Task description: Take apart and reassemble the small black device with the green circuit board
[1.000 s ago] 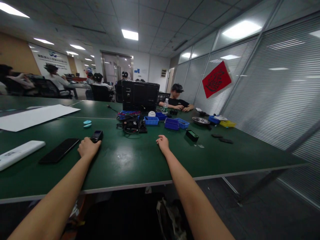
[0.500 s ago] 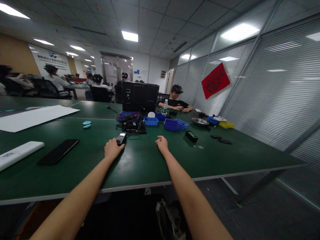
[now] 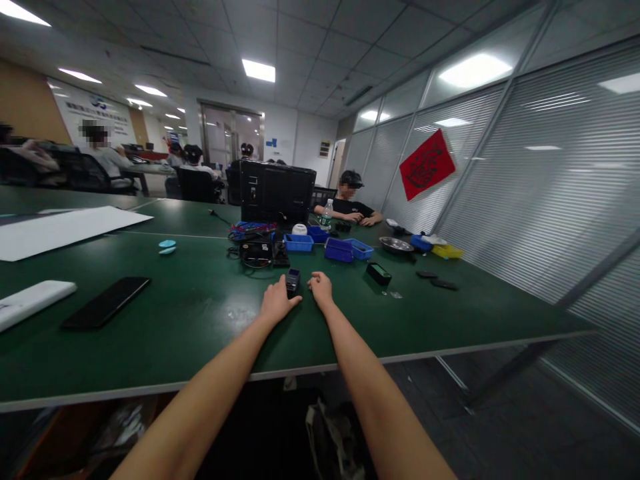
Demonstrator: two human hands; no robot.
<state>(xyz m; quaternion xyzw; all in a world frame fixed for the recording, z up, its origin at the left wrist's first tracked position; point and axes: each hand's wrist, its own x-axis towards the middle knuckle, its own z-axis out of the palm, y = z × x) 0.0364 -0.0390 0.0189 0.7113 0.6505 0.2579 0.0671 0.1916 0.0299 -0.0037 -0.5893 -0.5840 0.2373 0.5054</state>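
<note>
My left hand (image 3: 278, 301) is wrapped round the left side and near end of a small black handheld device (image 3: 294, 281), which has a small screen at its far end. Its thumb lies across the near side. The device is on or just above the green table (image 3: 210, 333); I cannot tell which. A short gap to the right, my right hand (image 3: 321, 289) rests on the table with its fingers loosely bent and a little apart, pointing left. Nothing shows in it. It does not touch the device.
Beyond the hands are a black monitor (image 3: 278, 193), a black boxy device with cables (image 3: 256, 253) and blue trays (image 3: 339, 249). A black box with a green top (image 3: 379, 273) stands at right. At left lie a black slab (image 3: 107, 303) and a white bar (image 3: 37, 301). A person (image 3: 350, 200) sits opposite.
My left hand has moved right with the handheld device, from the left of centre to close beside my right hand. The right hand has stayed nearly still; the view has shifted slightly.
</note>
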